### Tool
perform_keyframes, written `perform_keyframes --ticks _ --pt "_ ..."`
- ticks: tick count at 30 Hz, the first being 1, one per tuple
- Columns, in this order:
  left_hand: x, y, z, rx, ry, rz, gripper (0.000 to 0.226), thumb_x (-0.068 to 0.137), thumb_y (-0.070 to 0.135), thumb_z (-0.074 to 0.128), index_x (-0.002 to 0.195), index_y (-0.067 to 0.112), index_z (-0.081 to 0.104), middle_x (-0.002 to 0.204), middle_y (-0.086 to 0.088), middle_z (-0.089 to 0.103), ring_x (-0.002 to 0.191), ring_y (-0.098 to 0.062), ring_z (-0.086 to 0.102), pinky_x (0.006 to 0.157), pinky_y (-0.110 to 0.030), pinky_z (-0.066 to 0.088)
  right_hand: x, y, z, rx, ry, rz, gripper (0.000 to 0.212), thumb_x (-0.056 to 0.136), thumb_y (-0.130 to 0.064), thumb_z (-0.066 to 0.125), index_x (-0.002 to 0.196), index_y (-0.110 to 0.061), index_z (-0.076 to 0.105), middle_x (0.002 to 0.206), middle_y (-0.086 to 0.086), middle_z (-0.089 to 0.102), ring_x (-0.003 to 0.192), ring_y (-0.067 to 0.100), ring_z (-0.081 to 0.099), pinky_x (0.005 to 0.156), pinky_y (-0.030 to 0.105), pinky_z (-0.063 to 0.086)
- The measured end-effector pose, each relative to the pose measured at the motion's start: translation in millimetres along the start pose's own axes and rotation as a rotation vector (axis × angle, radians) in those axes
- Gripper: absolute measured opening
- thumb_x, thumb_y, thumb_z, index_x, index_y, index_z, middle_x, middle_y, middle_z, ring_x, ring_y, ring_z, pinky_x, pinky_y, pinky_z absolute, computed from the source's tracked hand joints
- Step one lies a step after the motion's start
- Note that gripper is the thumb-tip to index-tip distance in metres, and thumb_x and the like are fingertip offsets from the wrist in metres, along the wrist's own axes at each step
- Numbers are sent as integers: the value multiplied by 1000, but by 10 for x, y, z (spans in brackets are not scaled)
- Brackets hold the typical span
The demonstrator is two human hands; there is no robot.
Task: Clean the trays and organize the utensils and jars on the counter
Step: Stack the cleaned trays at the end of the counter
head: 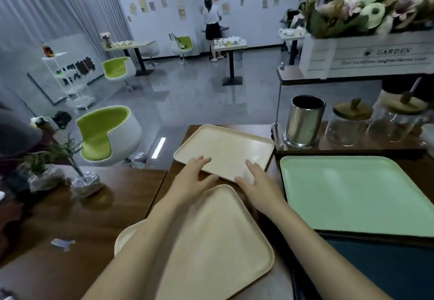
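Toward the far edge of the wooden tabletop (pixel 82 224) lies a cream tray (pixel 225 144), set at an angle, and both hands meet it at its near rim. The left hand (pixel 195 175) rests released on the tray's near left corner, fingers straight and spread over the surface, thumb along the rim. The right hand (pixel 254 177) rests the same way near the right corner, fingers flat on the tray and grasping nothing. Just nearer than the hands, under both forearms, sits a tan tray (pixel 211 248), and the edge of a paler tray (pixel 125 236) shows from beneath its left side. To the right lies a mint-green tray (pixel 352 191), with a dark tray (pixel 387 274) just beside it on the near side. Behind the mint-green tray stand a steel canister (pixel 304 121), a glass jar (pixel 347 123) with a wooden lid, and a second jar (pixel 399 117) of the same kind, in a row. Above them sits a white flower box (pixel 375 58) marked GARDEN. A small plant (pixel 82 180) with a foil-wrapped base stands on the tabletop at the left.
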State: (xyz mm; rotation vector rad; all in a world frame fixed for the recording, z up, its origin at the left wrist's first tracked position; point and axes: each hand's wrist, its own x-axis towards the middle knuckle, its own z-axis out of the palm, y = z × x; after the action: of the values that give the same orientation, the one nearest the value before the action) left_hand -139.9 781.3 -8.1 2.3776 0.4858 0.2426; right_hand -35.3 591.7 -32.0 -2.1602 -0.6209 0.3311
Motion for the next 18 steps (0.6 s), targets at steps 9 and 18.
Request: perform_keyframes --ticks 9,18 --pt "892 -658 -234 247 7 8 84 84 72 64 154 35 39 169 -4 17 157 -28 6 123 -57 11 272 40 206 -446 133 219 99 85 -74 51 158 -17 15 160 25 21 149 38 13 119 46 22" --pt "1072 -889 -333 44 13 -93 72 78 56 80 139 31 52 146 0 46 137 -31 37 110 -48 35 589 -36 182 -300 146 222 104 73 -71 69 157 -29 22 143 15 38 139 31 27 112 40 30"
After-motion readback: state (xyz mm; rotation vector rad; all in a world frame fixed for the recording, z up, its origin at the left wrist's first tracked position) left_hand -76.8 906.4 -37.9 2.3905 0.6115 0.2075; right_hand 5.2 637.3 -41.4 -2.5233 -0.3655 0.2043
